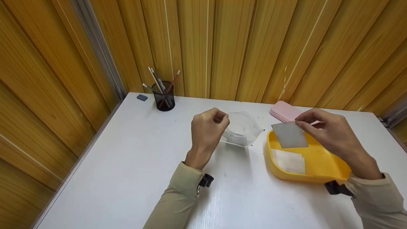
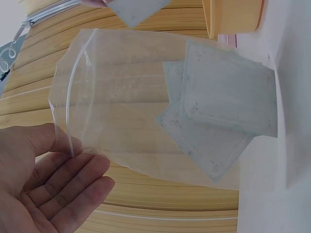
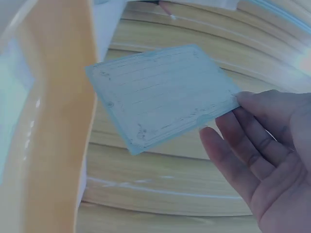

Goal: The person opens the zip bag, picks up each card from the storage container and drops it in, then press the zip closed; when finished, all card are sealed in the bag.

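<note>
Only the left wrist view shows two cards already inside the clear bag (image 2: 146,107), whose rim the raised left hand (image 1: 208,127) pinches, while the right hand (image 1: 330,132) pinches a grey card (image 1: 289,135) by its corner above the yellow tray (image 1: 321,159).

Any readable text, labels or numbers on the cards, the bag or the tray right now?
No readable text in any view.
Card pinched by the right hand: ruled lines and a decorative border only, no words.
Cards in the clear bag held by the left hand: border print only.
Yellow tray, pink case: no markings visible.
</note>
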Demonstrator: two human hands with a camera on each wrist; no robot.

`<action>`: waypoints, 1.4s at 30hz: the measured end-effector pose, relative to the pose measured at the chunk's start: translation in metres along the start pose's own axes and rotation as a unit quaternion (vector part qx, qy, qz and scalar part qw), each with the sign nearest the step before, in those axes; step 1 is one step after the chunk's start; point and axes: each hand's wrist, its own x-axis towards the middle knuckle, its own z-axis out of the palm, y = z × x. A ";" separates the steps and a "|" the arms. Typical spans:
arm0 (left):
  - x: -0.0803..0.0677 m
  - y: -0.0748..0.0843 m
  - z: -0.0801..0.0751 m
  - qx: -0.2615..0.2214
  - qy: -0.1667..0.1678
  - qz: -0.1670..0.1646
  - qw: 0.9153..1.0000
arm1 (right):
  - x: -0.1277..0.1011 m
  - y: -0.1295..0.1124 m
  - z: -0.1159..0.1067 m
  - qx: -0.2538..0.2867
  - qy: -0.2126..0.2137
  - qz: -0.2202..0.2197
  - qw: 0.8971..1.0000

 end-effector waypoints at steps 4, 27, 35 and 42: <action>0.000 0.000 0.000 -0.002 0.001 0.001 1.000 | 0.000 -0.014 0.000 0.011 0.054 -0.011 0.998; 0.000 -0.002 0.002 0.008 0.008 0.005 1.000 | 0.005 -0.055 0.030 0.173 0.254 0.008 0.952; 0.000 -0.001 0.003 0.006 0.003 0.003 1.000 | 0.002 -0.065 0.038 0.201 0.299 0.014 0.933; -0.001 -0.001 0.002 0.013 -0.002 0.001 1.000 | 0.003 -0.071 0.050 0.223 0.311 -0.001 0.924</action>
